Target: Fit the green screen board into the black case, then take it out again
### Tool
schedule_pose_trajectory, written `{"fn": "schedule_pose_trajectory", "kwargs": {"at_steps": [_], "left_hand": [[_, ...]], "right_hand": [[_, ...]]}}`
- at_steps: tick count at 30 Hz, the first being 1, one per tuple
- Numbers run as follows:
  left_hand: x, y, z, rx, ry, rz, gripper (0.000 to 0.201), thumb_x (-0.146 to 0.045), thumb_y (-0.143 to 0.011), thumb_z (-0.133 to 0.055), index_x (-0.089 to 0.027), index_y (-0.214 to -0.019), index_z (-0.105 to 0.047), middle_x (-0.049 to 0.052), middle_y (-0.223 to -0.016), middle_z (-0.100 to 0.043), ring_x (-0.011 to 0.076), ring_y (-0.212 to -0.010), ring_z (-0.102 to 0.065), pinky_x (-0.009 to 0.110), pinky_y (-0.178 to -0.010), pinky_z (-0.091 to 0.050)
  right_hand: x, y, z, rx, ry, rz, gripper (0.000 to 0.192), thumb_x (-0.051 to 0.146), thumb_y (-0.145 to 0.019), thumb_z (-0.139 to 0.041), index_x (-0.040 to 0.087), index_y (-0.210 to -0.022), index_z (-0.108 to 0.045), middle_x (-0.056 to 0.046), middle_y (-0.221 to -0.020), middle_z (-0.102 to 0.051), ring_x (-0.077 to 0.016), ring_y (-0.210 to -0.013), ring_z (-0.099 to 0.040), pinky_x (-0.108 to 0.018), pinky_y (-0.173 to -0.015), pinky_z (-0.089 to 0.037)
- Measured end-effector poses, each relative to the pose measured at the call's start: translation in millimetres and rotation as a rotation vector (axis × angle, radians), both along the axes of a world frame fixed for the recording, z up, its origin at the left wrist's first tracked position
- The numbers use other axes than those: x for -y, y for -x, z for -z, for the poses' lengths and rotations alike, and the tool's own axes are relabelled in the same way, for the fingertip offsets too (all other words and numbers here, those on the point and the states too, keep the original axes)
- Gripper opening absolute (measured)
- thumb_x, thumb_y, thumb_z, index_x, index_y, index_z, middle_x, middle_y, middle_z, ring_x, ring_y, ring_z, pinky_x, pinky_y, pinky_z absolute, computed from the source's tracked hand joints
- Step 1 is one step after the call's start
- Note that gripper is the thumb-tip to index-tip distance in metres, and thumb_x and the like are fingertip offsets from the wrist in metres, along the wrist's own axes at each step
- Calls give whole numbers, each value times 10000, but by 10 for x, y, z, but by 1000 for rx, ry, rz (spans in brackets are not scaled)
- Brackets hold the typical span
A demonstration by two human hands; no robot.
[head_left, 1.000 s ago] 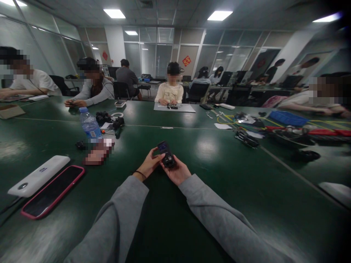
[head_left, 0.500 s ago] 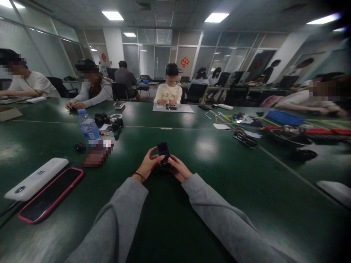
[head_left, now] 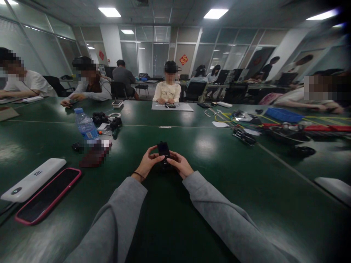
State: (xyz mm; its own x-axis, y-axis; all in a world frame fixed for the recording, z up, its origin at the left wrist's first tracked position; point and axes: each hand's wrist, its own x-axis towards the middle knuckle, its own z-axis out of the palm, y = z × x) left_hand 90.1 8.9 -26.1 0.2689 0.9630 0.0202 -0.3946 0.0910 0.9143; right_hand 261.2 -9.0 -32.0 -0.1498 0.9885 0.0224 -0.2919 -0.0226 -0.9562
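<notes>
A small black handheld device with a dark screen-like upper face stands tilted just above or on the green table, near the middle of the view. My left hand closes on its left side, thumb across the front. On its right side, my right hand grips it too, with the thumb on the lower front. The fingers behind the device are partly hidden. Its exact kind is too dark to make out.
Left of my arms lie a white power bank, a red-edged phone, a dark red blurred item and a water bottle. Cables and a blue tray lie at right. Across the table a person sits at a white board.
My right hand has shifted up and its thumb now lies across the device's lower front. The device looks slightly more upright. The whole view has moved a little.
</notes>
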Motion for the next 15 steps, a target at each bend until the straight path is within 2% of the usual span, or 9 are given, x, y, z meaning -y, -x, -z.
{"fn": "schedule_pose_trajectory", "kwargs": {"at_steps": [6, 11, 15], "left_hand": [[41, 3, -34, -47, -16, -20, 690, -243, -590, -781, -209, -1209, -477, 63, -883, -641, 185, -829, -625, 372, -830, -460], [65, -45, -61, 52, 50, -3, 638, -275, -643, -751, -214, -1220, -487, 60, -912, -643, 158, -840, -620, 329, -841, -454], [60, -116, -72, 178, 165, 27, 487, -473, -738, -624, -165, -1110, -559, 89, -974, -648, 170, -874, -620, 305, -825, -465]], "right_hand": [[-11, -15, -2, -32, 3, 12, 546, 277, -601, -761, 187, -1103, -566, -48, -994, -630, -159, -938, -588, -328, -863, -457], [26, 18, -62, -53, 56, 56, 553, 278, -589, -769, 163, -1094, -577, -49, -987, -636, -156, -914, -601, -318, -855, -463], [97, 100, -142, -179, 136, -1, 515, 292, -585, -774, 145, -1046, -598, -57, -973, -644, -146, -843, -622, -281, -785, -489]]}}
